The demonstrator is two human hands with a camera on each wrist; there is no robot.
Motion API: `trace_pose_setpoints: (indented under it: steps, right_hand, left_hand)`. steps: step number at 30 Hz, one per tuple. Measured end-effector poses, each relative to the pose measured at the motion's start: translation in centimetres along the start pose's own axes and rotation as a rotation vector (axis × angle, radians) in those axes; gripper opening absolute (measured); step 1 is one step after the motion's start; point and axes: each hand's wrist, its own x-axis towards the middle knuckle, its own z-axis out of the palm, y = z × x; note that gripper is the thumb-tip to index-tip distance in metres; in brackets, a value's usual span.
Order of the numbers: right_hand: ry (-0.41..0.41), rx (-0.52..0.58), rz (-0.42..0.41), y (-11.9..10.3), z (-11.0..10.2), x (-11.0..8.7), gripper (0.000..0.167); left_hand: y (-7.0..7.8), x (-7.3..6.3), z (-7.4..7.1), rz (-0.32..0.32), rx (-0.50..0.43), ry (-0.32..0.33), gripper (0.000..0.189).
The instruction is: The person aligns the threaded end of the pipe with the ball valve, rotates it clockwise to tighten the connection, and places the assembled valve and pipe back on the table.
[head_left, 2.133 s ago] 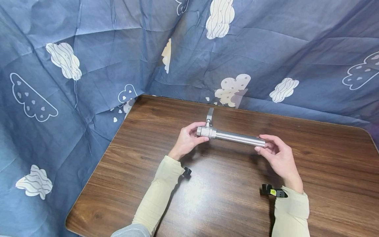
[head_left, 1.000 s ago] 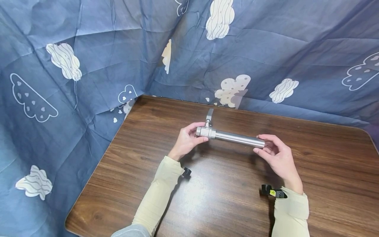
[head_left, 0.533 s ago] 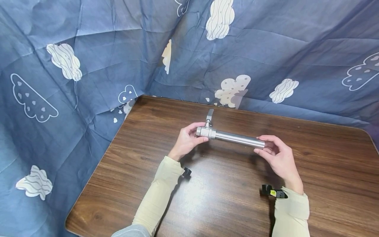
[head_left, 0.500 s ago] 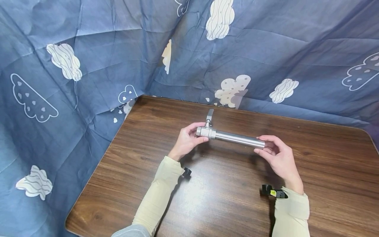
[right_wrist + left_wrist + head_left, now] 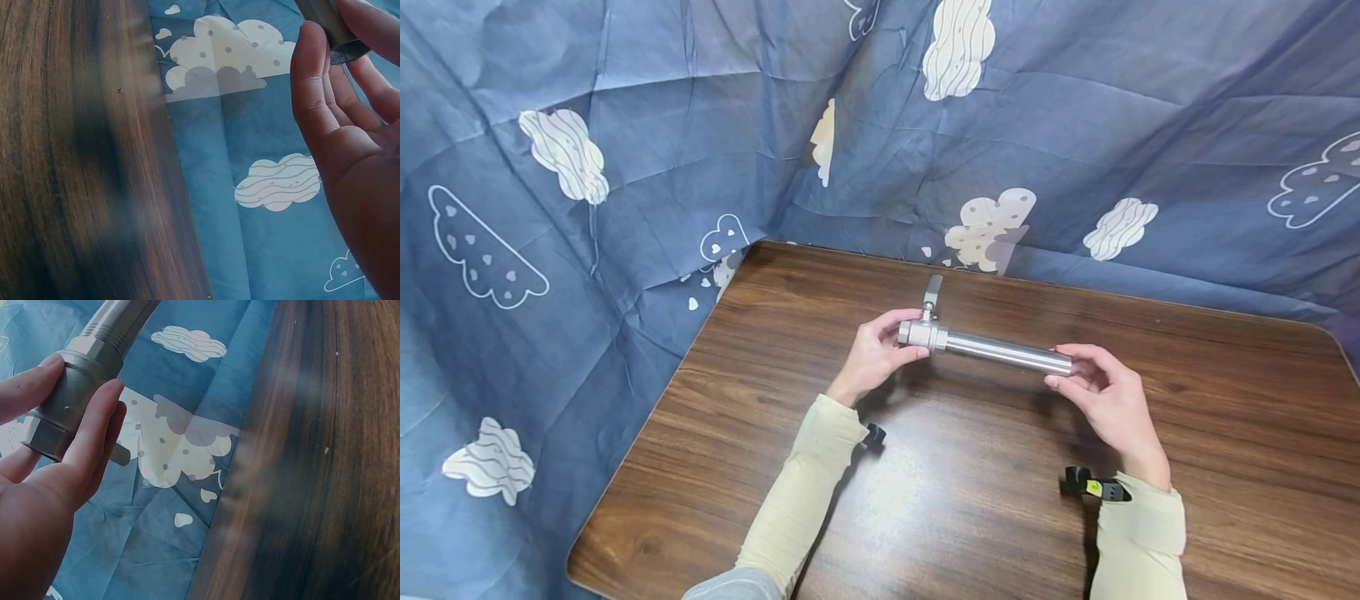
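A silver ball valve [image 5: 923, 334] is joined to a shiny metal pipe [image 5: 1007, 351], with threads showing at the joint in the left wrist view. The lever handle [image 5: 932, 292] of the valve points toward the back of the table. My left hand [image 5: 874, 352] grips the valve body [image 5: 72, 394] between thumb and fingers. At the pipe's far right end, my right hand [image 5: 1105, 396] holds it with thumb and fingertips. The pipe's open end [image 5: 347, 51] shows between the right fingers. Valve and pipe are held over the table, sloping slightly down to the right in the head view.
The brown wood-grain table [image 5: 985, 492] lies under both hands. A blue curtain [image 5: 700, 108] with cloud prints hangs along its back and left edges. Black wrist cameras, such as the right one [image 5: 1078, 480], sit on the sleeves.
The right fingers shift slightly at the pipe's end. The left hand, valve and pipe stay almost in place.
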Motion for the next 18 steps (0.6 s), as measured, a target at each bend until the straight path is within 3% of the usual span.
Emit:
trace_pose_setpoints:
  steps: [18]
  right_hand:
    - [-0.038,-0.093,-0.042,0.2,-0.35,-0.08,0.042]
  left_hand:
    - [-0.18,-0.01,0.04,0.029,-0.002,-0.003,0.054]
